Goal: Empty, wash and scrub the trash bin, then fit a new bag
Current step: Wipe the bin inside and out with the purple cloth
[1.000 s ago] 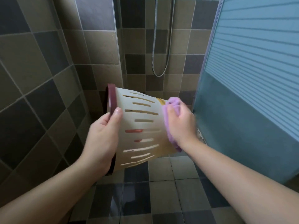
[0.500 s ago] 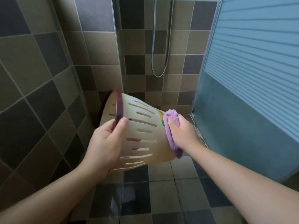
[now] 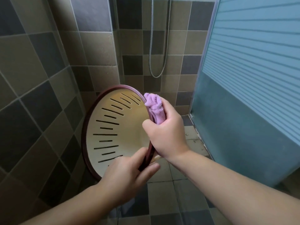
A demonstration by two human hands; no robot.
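bin: cream slotted trash bin (image 3: 113, 133) with a dark red rim, held in the air above the tiled floor (image 3: 164, 198), its open mouth turned toward the camera
left hand: left hand (image 3: 128, 174) grasps the lower rim, thumb inside the mouth, fingers outside
right hand: right hand (image 3: 165, 132) clenched round a purple cloth (image 3: 154, 108), pressing it on the right rim
backdrop: shower hose (image 3: 159, 38) on the tiled wall, blue glass door (image 3: 251, 78) at right

Bin (image 3: 113, 127) was held tilted, mouth toward camera; rim was pinched between left hand (image 3: 125, 177) fingers, cloth (image 3: 155, 109) clamped against rim under right hand (image 3: 167, 135) fingers.
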